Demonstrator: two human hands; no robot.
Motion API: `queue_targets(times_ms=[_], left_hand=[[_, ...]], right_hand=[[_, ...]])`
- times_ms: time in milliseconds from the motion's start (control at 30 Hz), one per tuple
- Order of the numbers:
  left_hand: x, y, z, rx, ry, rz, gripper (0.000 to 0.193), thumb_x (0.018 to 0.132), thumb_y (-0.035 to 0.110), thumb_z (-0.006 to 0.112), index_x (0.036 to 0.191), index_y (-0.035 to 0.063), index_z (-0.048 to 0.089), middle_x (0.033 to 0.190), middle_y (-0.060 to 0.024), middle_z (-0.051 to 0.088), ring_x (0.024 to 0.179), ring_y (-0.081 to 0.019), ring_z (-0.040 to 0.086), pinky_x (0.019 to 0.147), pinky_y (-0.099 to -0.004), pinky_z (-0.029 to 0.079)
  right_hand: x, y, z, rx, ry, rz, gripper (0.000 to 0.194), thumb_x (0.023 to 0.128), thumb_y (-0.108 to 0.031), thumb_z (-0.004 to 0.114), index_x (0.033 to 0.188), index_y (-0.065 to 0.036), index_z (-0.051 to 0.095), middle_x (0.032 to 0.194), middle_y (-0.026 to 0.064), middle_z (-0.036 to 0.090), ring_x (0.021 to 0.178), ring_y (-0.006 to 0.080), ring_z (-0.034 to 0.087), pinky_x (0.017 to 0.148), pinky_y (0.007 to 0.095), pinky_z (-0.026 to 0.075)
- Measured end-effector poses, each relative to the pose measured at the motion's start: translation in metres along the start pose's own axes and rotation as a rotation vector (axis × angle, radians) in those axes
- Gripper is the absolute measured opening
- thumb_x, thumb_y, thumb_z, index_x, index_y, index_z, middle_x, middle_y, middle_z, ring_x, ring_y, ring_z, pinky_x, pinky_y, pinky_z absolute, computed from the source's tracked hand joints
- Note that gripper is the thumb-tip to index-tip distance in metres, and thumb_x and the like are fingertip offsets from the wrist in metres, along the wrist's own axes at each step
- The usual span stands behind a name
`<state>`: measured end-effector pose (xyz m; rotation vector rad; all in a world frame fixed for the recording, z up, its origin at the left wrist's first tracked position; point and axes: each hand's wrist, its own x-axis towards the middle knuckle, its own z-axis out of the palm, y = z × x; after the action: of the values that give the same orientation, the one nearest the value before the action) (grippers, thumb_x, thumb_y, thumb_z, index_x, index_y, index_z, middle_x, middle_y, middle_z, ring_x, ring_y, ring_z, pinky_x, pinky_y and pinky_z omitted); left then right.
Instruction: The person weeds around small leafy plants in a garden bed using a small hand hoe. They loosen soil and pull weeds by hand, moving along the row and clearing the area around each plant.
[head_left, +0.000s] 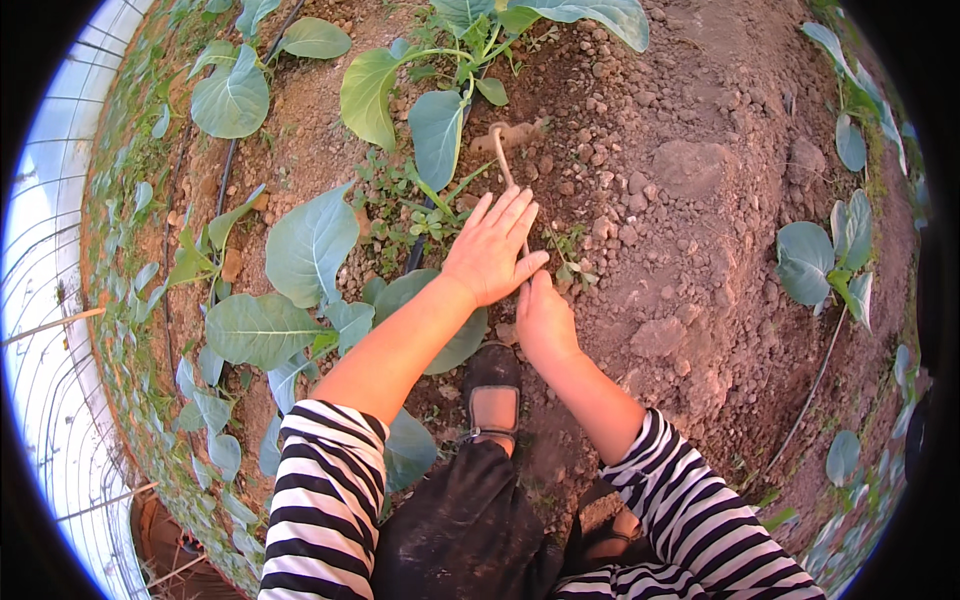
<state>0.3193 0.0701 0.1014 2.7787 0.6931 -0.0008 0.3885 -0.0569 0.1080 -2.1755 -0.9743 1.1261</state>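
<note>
A thin-handled hand tool (504, 156), probably a small hoe, runs from my hands up to the soil near a broad-leaved plant. Its far end is a brownish, soil-coloured head (517, 136) lying on the ground. My right hand (545, 319) is closed around the near part of the handle. My left hand (495, 251) lies flat over the handle just beyond it, fingers extended and close together, thumb spread towards the right hand; its palm is hidden. Small weeds (427, 223) grow left of the left hand, and another weed (574, 259) stands right of the handle.
Large-leaved brassica-like plants (262, 330) grow at the left, with more plants (806, 262) at the right. A black drip line (227, 176) crosses the soil. Cloddy soil (667, 247) rises on the right. My dark shoe (492, 379) is below my hands. A curved greenhouse wall (45, 262) borders the far left.
</note>
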Motion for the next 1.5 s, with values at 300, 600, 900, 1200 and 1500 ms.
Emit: queue_targets(times_ms=[300,600,900,1200,1500], left_hand=[[-0.053,0.027,-0.004,-0.039,-0.11,-0.028,0.074,0.089,0.054,0.039,0.139,0.001,0.03,0.144,-0.0162,0.03,0.136,-0.0294,0.023,0.112,-0.0443,0.013],[-0.087,0.069,-0.004,-0.19,-0.181,0.0,0.08,0.085,0.056,0.045,0.138,-0.0021,0.027,0.144,-0.0201,0.027,0.136,-0.0347,0.02,0.112,-0.0446,0.015],[-0.11,0.115,-0.01,-0.36,-0.17,0.206,0.075,0.087,0.055,0.04,0.139,0.0017,0.031,0.145,-0.0162,0.028,0.138,-0.0311,0.02,0.112,-0.0463,0.012],[-0.081,0.034,-0.006,-0.094,-0.055,-0.07,0.069,0.089,0.051,0.041,0.135,-0.0002,0.038,0.144,-0.014,0.032,0.136,-0.0268,0.023,0.112,-0.0408,0.016],[-0.111,0.037,-0.003,0.054,-0.086,-0.249,0.072,0.086,0.052,0.047,0.135,-0.0008,0.037,0.142,-0.0178,0.033,0.133,-0.0287,0.028,0.109,-0.0441,0.021]], right_hand=[[-0.042,0.024,-0.011,-0.116,-0.17,-0.061,0.02,0.093,-0.019,0.044,0.093,0.0,0.04,0.076,0.0274,0.059,0.072,0.0469,0.058,0.065,0.0532,0.046],[-0.088,0.043,-0.031,-0.193,-0.278,0.006,0.019,0.093,-0.022,0.044,0.094,-0.003,0.04,0.076,0.0255,0.06,0.072,0.0453,0.059,0.065,0.0526,0.046],[-0.164,0.077,-0.075,-0.268,-0.185,-0.062,0.019,0.092,-0.021,0.048,0.094,-0.003,0.043,0.08,0.0217,0.059,0.067,0.0416,0.06,0.059,0.0499,0.048],[-0.071,0.019,0.024,-0.095,-0.082,-0.048,0.022,0.094,-0.023,0.041,0.093,-0.001,0.042,0.082,0.0243,0.061,0.074,0.0434,0.06,0.066,0.051,0.049],[-0.08,0.026,0.04,-0.121,-0.233,-0.036,0.023,0.094,-0.024,0.042,0.096,-0.001,0.041,0.08,0.0258,0.061,0.074,0.045,0.06,0.068,0.0533,0.047]])
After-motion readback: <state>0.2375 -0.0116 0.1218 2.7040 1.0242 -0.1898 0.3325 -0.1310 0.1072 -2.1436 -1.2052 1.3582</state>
